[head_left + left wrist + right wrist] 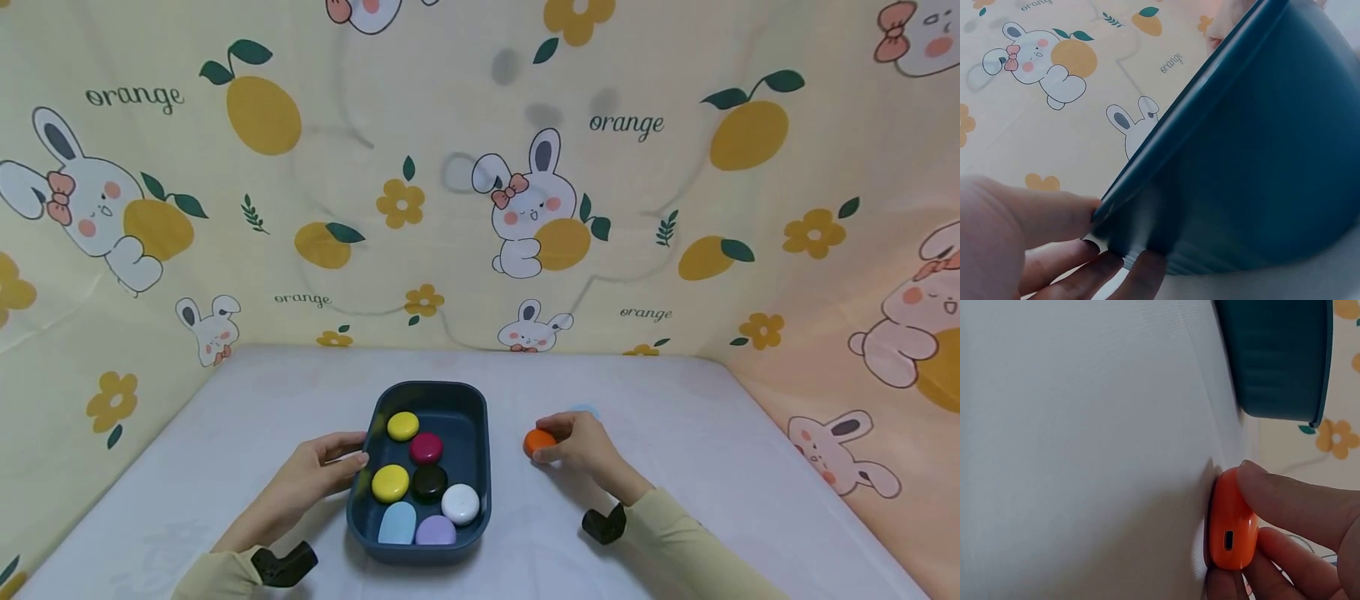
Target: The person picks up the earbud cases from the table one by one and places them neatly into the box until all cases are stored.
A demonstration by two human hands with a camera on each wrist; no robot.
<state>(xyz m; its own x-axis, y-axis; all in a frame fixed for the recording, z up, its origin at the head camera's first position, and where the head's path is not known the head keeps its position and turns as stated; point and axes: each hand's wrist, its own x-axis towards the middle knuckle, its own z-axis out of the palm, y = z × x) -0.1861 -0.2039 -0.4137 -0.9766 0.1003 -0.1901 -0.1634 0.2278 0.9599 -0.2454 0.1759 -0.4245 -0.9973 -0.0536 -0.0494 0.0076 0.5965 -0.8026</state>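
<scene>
At the left long side of a dark blue tray, my left hand holds its edge; in the left wrist view the thumb is at the rim and other fingertips touch the outer wall. To the right of the tray, my right hand pinches a glossy orange round case between thumb and fingers. That orange case stays at the table surface and shows a small charging port. Part of a light blue thing shows behind the right hand, mostly hidden.
Inside the tray lie yellow cases, a magenta one, a black one, a white one, a light blue arched one and a purple one. Printed cloth surrounds the white table.
</scene>
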